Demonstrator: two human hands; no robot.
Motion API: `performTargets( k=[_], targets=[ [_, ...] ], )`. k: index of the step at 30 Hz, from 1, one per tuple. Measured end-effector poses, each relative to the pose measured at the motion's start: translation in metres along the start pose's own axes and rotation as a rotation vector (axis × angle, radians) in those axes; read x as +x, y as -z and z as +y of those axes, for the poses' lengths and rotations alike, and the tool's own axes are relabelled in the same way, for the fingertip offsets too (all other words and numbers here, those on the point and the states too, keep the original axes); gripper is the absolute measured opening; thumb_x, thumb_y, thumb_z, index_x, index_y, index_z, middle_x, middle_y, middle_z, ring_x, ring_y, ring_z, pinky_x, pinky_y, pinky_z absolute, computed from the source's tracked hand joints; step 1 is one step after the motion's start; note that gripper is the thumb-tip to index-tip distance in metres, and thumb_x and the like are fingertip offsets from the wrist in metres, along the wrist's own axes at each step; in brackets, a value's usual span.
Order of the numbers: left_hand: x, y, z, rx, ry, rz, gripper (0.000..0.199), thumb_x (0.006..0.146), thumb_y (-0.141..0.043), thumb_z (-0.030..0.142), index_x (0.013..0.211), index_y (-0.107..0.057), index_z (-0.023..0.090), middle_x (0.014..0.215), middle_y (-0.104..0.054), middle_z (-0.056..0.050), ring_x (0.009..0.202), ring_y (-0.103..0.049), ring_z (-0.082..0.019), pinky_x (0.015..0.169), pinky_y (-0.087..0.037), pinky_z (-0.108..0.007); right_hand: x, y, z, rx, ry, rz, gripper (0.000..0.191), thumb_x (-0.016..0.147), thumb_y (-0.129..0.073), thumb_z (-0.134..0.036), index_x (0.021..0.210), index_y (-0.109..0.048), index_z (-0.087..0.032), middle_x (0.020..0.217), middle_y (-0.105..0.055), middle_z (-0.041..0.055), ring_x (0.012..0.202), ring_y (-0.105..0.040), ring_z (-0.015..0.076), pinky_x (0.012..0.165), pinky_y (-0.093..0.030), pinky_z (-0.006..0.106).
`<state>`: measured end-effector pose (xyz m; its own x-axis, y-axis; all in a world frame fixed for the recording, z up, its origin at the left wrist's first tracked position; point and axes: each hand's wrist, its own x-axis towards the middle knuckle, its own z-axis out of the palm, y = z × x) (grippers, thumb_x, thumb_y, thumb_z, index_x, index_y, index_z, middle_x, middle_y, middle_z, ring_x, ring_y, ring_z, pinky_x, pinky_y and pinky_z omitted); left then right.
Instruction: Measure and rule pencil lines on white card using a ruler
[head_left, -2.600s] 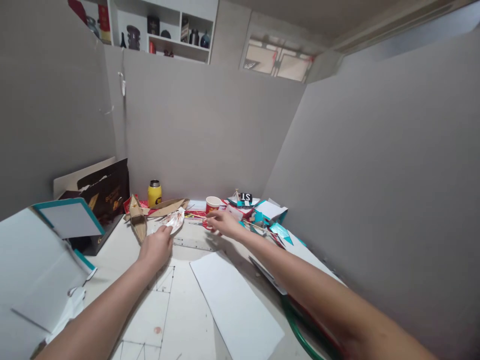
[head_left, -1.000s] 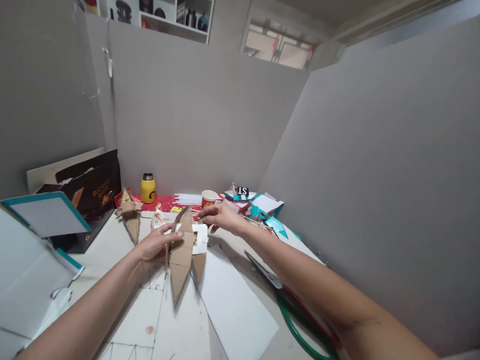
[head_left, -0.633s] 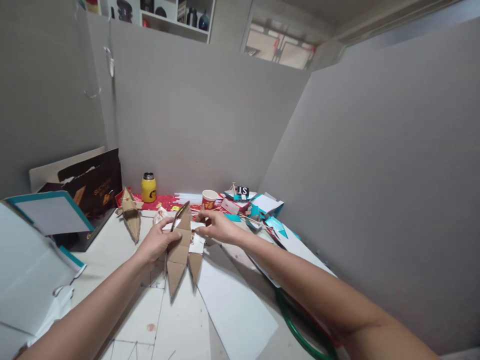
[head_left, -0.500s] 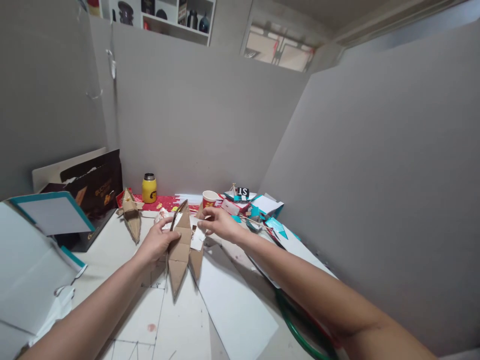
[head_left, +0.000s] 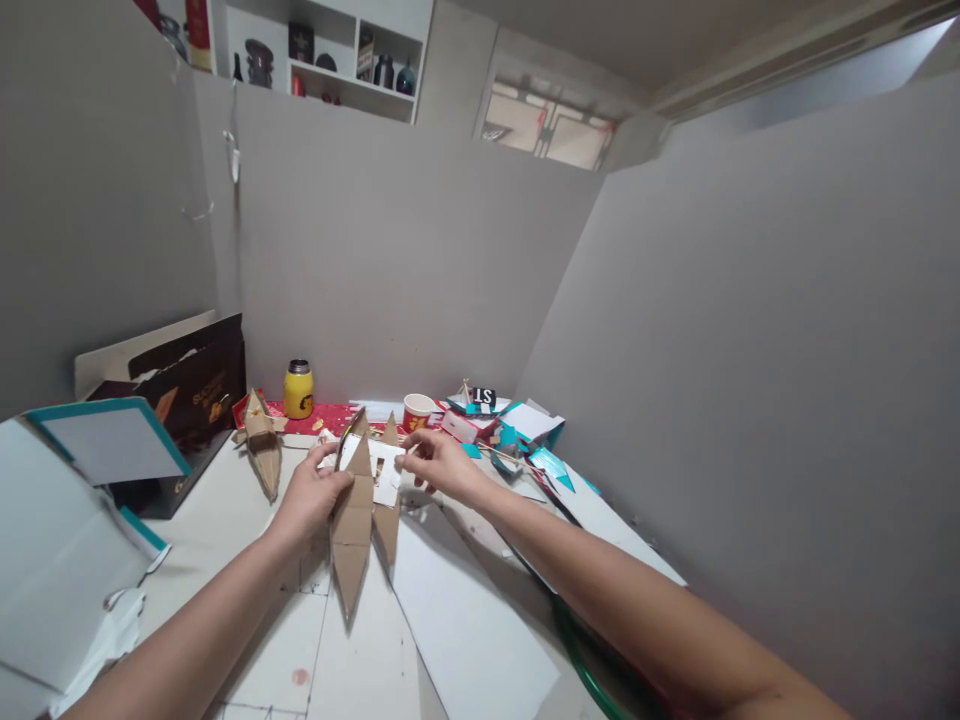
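Observation:
My left hand (head_left: 309,497) grips a folded brown cardboard boat shape (head_left: 352,535) by its left side, thumb on the face. The shape stands with one point toward me. Just right of it is another pointed cardboard strip (head_left: 385,533); whether the two are joined I cannot tell. Between them shows a small white card piece (head_left: 388,484) with a cut-out hole. Fingers of my right hand (head_left: 442,466) pinch this white piece at its right edge. A similar cardboard boat with a crosspiece (head_left: 263,450) lies on the table to the left.
A yellow bottle (head_left: 298,390) and a paper cup (head_left: 418,411) stand at the back. Teal and white card scraps (head_left: 529,425) pile up at the right. A white sheet (head_left: 465,620) lies in front. A dark box (head_left: 202,400) leans at the left.
The white card piece has shifted left and shows more of its face and hole. My right hand moved slightly with it. The camera has tilted up a little.

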<state>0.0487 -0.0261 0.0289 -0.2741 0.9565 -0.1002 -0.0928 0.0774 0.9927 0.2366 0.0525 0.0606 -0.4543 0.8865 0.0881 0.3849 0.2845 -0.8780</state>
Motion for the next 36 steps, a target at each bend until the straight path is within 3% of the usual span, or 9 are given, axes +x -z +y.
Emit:
performTargets(
  k=[3,9,15,22,31,36],
  targets=[
    [-0.004,-0.003,0.001,0.009,-0.030,0.002,0.035,0.092,-0.060,0.033,0.123,-0.055,0.018,0.109,-0.064,-0.006,0.084,-0.065,-0.017,0.072,-0.057,-0.035,0.005,-0.010,0.004,-0.058,-0.034,-0.015,0.013,0.087,-0.066,-0.024,0.083,-0.059,-0.014,0.058,-0.054,-0.0072,0.044,-0.053,0.0069,0.040,-0.043,0.017],
    [-0.009,-0.005,0.007,0.059,-0.037,0.022,0.035,0.092,-0.061,0.032,0.123,-0.055,0.018,0.113,-0.063,-0.007,0.089,-0.065,-0.018,0.075,-0.057,-0.037,0.006,-0.011,0.002,-0.135,-0.051,0.013,0.019,0.095,-0.059,-0.031,0.101,-0.063,-0.013,0.090,-0.065,0.0020,0.071,-0.063,0.0119,0.062,-0.055,0.027],
    [-0.004,-0.003,0.004,0.060,0.022,0.032,0.036,0.091,-0.061,0.033,0.124,-0.055,0.018,0.116,-0.062,-0.007,0.092,-0.064,-0.019,0.078,-0.056,-0.040,0.005,-0.010,-0.003,-0.050,-0.087,0.042,0.021,0.095,-0.059,-0.032,0.104,-0.062,-0.013,0.090,-0.065,0.0020,0.068,-0.062,0.0112,0.060,-0.055,0.026],
    [0.000,0.001,0.003,-0.017,0.092,0.025,0.036,0.092,-0.060,0.035,0.124,-0.055,0.018,0.118,-0.062,-0.008,0.094,-0.064,-0.020,0.079,-0.056,-0.040,0.003,0.016,0.013,0.130,-0.113,0.181,0.023,0.095,-0.058,-0.032,0.108,-0.061,-0.014,0.093,-0.064,0.0027,0.070,-0.063,0.0116,0.060,-0.055,0.026],
    [0.004,0.001,0.002,-0.156,0.211,-0.036,0.033,0.091,-0.060,0.035,0.119,-0.058,0.017,0.117,-0.062,-0.008,0.096,-0.064,-0.020,0.080,-0.056,-0.041,0.014,0.043,0.049,0.317,-0.224,0.377,0.032,0.095,-0.059,-0.034,0.122,-0.057,-0.016,0.118,-0.062,0.0086,0.097,-0.064,0.0206,0.081,-0.056,0.040],
    [0.007,0.005,0.002,-0.215,0.229,-0.020,0.033,0.092,-0.060,0.035,0.119,-0.058,0.017,0.116,-0.062,-0.008,0.095,-0.064,-0.020,0.079,-0.056,-0.040,0.014,0.054,0.065,0.333,-0.321,0.384,0.034,0.094,-0.059,-0.034,0.123,-0.057,-0.016,0.122,-0.060,0.0092,0.101,-0.063,0.0221,0.084,-0.055,0.043]
  ],
)
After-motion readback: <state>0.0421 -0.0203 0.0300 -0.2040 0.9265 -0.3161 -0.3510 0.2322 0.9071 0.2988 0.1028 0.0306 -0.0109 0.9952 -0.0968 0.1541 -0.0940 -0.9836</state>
